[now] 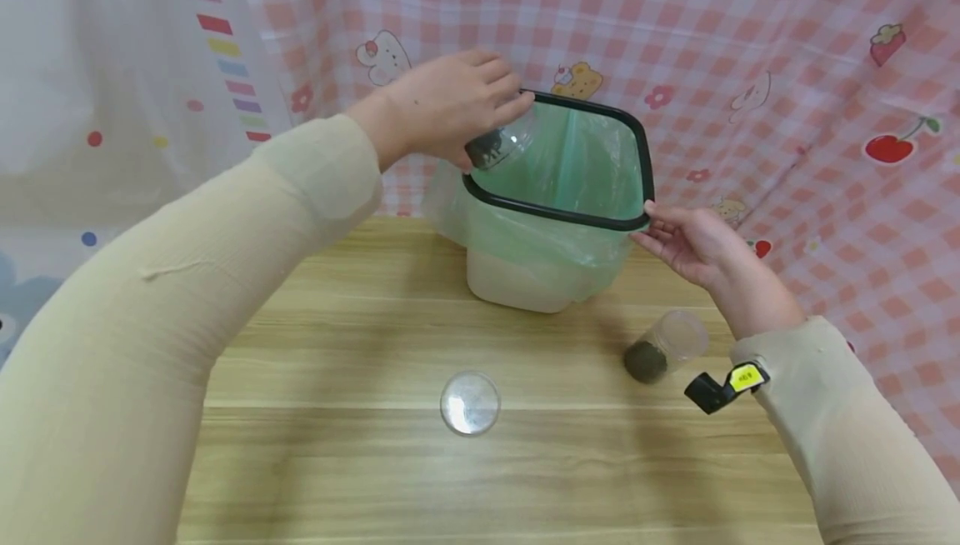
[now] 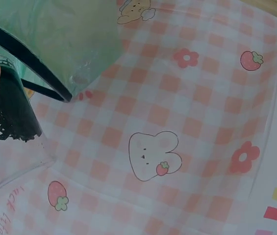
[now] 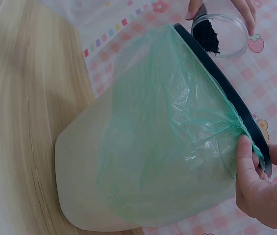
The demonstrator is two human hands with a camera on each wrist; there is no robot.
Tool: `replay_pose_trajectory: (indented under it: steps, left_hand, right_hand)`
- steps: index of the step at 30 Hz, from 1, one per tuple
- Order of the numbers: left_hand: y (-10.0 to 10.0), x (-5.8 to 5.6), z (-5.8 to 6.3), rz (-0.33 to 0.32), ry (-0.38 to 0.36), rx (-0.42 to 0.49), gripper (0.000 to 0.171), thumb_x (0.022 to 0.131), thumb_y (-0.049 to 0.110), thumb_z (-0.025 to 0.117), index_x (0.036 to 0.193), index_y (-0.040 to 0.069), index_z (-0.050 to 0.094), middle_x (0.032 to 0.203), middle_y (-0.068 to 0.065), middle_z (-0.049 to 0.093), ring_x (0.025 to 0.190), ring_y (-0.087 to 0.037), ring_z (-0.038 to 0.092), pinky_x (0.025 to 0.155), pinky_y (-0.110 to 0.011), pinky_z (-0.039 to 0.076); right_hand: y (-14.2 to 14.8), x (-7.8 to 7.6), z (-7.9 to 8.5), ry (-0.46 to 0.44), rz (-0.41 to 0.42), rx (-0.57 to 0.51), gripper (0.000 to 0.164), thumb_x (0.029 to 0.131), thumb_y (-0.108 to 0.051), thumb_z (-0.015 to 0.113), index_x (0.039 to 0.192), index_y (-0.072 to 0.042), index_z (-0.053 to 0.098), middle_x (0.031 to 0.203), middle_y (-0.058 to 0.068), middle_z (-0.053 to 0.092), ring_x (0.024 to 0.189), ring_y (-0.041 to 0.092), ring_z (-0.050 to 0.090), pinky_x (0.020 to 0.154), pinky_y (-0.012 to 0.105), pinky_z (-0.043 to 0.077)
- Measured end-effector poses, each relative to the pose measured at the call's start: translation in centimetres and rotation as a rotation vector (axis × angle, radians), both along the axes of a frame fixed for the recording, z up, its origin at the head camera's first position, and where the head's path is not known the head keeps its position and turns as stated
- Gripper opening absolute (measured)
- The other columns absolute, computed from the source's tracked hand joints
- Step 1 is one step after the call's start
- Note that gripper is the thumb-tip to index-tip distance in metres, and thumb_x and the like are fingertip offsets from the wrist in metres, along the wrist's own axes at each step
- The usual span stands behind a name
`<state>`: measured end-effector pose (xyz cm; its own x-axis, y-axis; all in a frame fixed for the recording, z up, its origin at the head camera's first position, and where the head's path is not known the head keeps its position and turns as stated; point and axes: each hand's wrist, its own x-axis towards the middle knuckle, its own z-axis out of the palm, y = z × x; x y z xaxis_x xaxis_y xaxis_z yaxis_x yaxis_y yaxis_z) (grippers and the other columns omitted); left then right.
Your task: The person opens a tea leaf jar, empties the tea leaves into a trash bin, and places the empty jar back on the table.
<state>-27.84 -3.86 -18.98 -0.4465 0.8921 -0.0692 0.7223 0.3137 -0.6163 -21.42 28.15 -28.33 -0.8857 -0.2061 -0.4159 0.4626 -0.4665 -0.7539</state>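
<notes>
My left hand (image 1: 450, 103) grips a clear plastic jar (image 1: 519, 138), tilted at the left side of a waste bin's (image 1: 517, 278) mouth. Dark, shredded-looking bits (image 2: 15, 110) lie inside the jar. A black rim (image 1: 555, 212) runs round the bin, with a translucent green bag (image 1: 600, 170) lining it and hanging down outside. At the bin's near right corner, my right hand (image 1: 697, 249) pinches the rim and bag edge between thumb and fingers, as the right wrist view also shows. Part of the jar is hidden behind the left hand in the head view.
A second clear jar (image 1: 681, 335) with a dark end is on the wooden table (image 1: 337, 462), near my right forearm. A round clear lid (image 1: 470, 403) lies in front of the bin. Behind hangs a pink checked cloth (image 1: 712, 37).
</notes>
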Motion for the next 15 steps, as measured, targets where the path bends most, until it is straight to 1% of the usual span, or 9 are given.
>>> replay_pose_trajectory:
  steps: [4, 9, 15]
  left_hand:
    - [0.10, -0.06, -0.19, -0.027, 0.010, -0.001, 0.096, 0.076, 0.048, 0.072, 0.143, -0.004, 0.026, 0.139, -0.027, 0.037, 0.127, -0.040, 0.034, 0.110, -0.048, 0.023]
    - [0.13, -0.19, -0.45, -0.056, 0.002, -0.012, 0.097, 0.076, 0.047, 0.073, 0.142, -0.005, 0.026, 0.138, -0.028, 0.037, 0.127, -0.040, 0.034, 0.111, -0.048, 0.022]
    - [0.20, -0.29, -0.60, -0.067, 0.008, -0.020, 0.095, 0.075, 0.046, 0.074, 0.141, -0.004, 0.028, 0.138, -0.028, 0.037, 0.127, -0.040, 0.035, 0.111, -0.047, 0.021]
  right_hand:
    - [0.00, 0.00, 0.05, -0.003, -0.004, 0.003, 0.009, 0.091, 0.001, 0.054, 0.085, 0.003, 0.059, 0.081, 0.010, 0.058, 0.078, 0.017, 0.062, 0.078, 0.032, 0.054]
    - [0.00, -0.01, 0.02, -0.001, -0.003, 0.008, 0.011, 0.091, 0.001, 0.053, 0.083, 0.003, 0.060, 0.080, 0.010, 0.059, 0.077, 0.017, 0.063, 0.077, 0.032, 0.055]
    - [-0.03, 0.00, 0.01, 0.002, -0.003, 0.013, 0.012, 0.092, 0.001, 0.053, 0.083, 0.003, 0.061, 0.080, 0.010, 0.059, 0.077, 0.017, 0.063, 0.077, 0.031, 0.055]
